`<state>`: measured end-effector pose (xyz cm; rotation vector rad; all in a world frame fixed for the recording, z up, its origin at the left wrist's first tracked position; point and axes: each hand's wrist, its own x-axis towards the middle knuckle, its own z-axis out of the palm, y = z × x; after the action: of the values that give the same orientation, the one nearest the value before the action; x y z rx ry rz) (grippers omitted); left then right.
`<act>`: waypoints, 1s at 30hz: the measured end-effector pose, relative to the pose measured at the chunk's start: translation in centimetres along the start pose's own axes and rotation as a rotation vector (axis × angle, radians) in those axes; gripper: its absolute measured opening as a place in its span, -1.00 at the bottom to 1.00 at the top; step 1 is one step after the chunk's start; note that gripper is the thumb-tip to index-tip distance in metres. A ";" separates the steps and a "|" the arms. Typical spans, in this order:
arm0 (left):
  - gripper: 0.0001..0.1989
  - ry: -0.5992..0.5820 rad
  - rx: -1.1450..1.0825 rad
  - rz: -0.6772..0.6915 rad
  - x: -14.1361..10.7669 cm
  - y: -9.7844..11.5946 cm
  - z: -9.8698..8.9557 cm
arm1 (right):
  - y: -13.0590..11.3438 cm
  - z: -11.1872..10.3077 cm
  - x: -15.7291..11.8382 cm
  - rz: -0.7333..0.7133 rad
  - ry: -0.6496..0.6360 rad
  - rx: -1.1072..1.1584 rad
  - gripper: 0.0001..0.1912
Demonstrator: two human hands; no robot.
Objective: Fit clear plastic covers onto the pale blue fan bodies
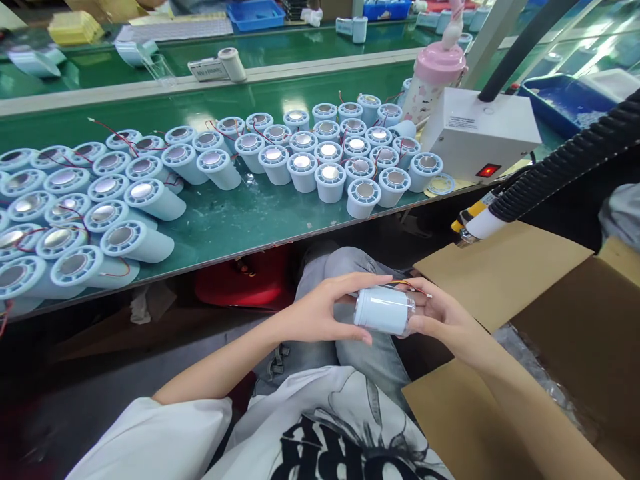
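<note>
The light blue cylinder (383, 311) lies sideways between two hands. The right hand (445, 317) grips one end, probably for support; the left hand (325, 308) spreads around the other. Thin wires (401, 283) run beyond this grip, perhaps kept free.

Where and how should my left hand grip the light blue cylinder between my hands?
Probably around the cylinder, on its smooth wall near the left end, coming from the left. It lies sideways; thumb and fingers of the left hand flank that end, while the right hand and thin wires are at the other.
</note>
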<state>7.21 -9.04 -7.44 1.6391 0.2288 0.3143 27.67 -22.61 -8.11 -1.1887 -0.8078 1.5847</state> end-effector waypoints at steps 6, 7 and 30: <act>-0.16 -0.013 -0.009 0.021 0.0 -0.1 -0.1 | 0.2 0.3 0.3 0.052 -0.009 0.110 -0.64; -0.17 -0.016 -0.010 0.021 0.0 -0.1 -0.1 | 0.2 0.3 0.3 0.072 0.000 0.114 -0.62; -0.31 -0.027 0.100 0.092 -0.1 -0.3 0.2 | -0.4 1.6 0.7 0.536 -0.096 0.384 -0.27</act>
<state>7.24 -9.23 -7.74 1.7549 0.1510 0.3546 26.26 -21.74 -7.44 -1.1001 -0.2186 2.1294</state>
